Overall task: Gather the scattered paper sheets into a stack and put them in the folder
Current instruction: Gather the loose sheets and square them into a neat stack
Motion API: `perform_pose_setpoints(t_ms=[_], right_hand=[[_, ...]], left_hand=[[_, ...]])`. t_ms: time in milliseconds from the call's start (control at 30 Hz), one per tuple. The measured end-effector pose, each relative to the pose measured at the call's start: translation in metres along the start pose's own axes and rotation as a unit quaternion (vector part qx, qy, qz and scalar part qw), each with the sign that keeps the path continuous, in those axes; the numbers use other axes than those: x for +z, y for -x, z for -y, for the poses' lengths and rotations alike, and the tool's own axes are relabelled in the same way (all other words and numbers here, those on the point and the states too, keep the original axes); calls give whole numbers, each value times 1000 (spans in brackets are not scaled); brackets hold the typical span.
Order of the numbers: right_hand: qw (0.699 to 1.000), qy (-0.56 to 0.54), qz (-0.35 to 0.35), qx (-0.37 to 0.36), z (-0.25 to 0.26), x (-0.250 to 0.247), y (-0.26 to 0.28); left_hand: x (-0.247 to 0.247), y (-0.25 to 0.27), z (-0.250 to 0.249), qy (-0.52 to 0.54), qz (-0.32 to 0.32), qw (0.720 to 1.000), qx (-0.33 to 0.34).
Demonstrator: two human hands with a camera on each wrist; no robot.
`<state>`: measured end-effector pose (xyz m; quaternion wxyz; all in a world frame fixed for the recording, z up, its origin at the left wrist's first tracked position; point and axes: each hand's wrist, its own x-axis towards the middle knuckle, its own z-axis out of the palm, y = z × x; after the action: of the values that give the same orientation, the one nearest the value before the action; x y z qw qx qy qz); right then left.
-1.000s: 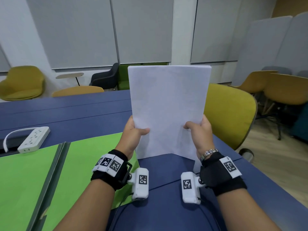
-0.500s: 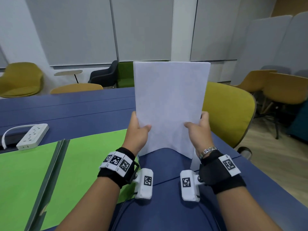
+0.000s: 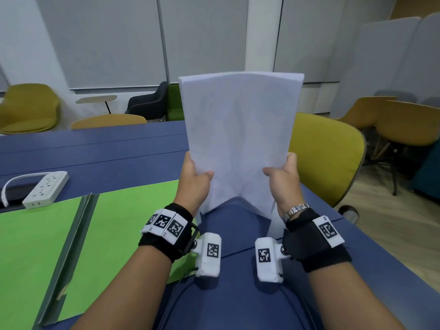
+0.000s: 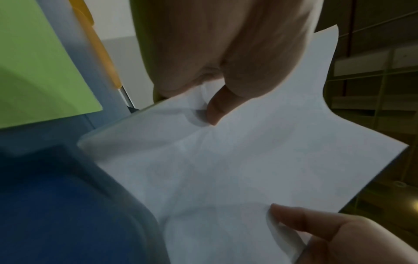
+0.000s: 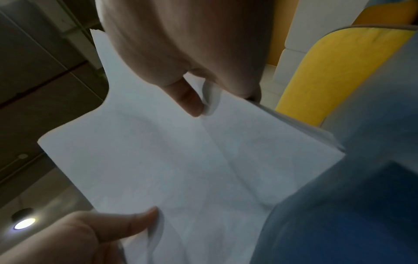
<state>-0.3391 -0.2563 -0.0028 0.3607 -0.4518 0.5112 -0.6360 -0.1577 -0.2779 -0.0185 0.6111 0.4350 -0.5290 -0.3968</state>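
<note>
A stack of white paper sheets (image 3: pixel 240 139) stands upright over the blue table (image 3: pixel 95 153), its lower edge bowed towards me. My left hand (image 3: pixel 194 181) pinches its left side, thumb in front. My right hand (image 3: pixel 282 181) pinches the right side the same way. The left wrist view shows my left hand (image 4: pixel 214 109) with its thumb on the stack (image 4: pixel 226 169). In the right wrist view my right hand (image 5: pixel 192 103) has its thumb on the sheets (image 5: pixel 181 169). A green folder (image 3: pixel 119 234) lies open on the table to the left of my hands.
A white power strip (image 3: pixel 46 189) with its cable lies at the table's left. An olive-yellow chair (image 3: pixel 326 158) stands close behind the paper at the table's right edge. More chairs (image 3: pixel 28 108) line the wall and the right side of the room.
The stack has been squeezed narrower and now bows more along its middle. My hands have come slightly closer together and risen a little.
</note>
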Motion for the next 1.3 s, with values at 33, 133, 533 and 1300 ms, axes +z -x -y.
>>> perform_pose_setpoints(t_ms=[33, 133, 533, 1300], right_hand=[[1000, 5, -1, 13, -3, 0, 0], [1000, 12, -3, 21, -4, -2, 0], [1000, 17, -23, -2, 2, -6, -6], [992, -63, -13, -106, 30, -64, -6]], left_hand=[[0, 1, 4, -6, 6, 1000, -12], [0, 2, 6, -21, 20, 1000, -13], [-16, -3, -34, -120, -9, 992, 44], [-57, -6, -82, -265, -137, 924, 238]])
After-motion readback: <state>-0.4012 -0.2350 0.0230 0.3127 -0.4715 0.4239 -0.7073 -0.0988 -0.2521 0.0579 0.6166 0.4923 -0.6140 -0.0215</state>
